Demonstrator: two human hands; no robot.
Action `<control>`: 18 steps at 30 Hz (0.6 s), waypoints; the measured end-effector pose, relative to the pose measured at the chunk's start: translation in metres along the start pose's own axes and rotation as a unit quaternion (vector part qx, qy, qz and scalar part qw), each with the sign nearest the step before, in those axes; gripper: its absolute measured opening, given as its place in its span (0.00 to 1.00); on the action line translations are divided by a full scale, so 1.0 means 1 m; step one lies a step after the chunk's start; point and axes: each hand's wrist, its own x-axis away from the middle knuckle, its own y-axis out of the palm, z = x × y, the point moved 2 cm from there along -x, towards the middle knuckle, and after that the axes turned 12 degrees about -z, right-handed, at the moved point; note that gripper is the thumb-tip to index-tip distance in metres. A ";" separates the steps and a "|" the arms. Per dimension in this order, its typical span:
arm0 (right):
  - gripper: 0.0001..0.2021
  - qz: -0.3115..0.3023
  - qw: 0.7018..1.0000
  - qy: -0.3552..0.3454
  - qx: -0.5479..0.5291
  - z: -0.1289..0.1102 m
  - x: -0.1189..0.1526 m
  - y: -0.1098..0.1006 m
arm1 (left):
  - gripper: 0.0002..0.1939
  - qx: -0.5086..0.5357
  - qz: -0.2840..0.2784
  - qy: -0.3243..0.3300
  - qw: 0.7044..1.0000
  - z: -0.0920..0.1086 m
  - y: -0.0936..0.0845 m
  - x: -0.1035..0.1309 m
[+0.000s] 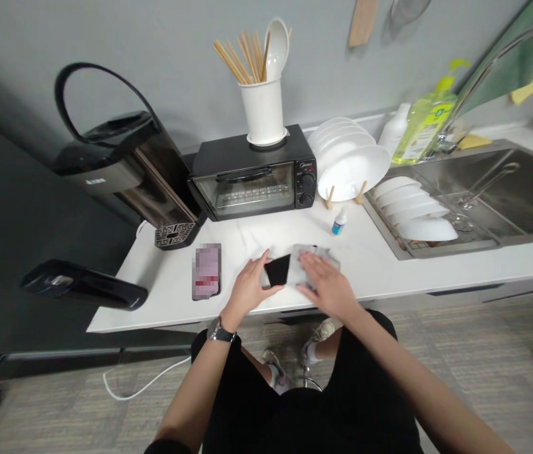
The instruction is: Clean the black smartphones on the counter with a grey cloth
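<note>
A flat, dark, rectangular object with a glossy black face [277,270] lies on the white counter in front of me. My left hand [247,287] grips its left end, thumb on the near edge and fingers on the far edge. Over its right part is a light grey cloth [297,267], which my right hand [327,285] presses down with its fingers; the cloth hides that part. Just beyond, a small white bottle with a blue label [339,223] stands upright. To the left lies a phone [207,271] with a blurred-out screen.
A black toaster oven [251,189] bears a white utensil holder [262,110]. Left of it stand a drink dispenser [138,170] and a dark, long device [86,287] overhanging the counter's edge. Racked plates [354,170], soap bottles and a sink [507,189] with bowls are on the right.
</note>
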 end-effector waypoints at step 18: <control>0.23 0.024 0.965 0.017 -0.262 0.076 0.007 -0.025 | 0.15 0.182 0.050 -0.055 0.981 0.027 0.010 0.018</control>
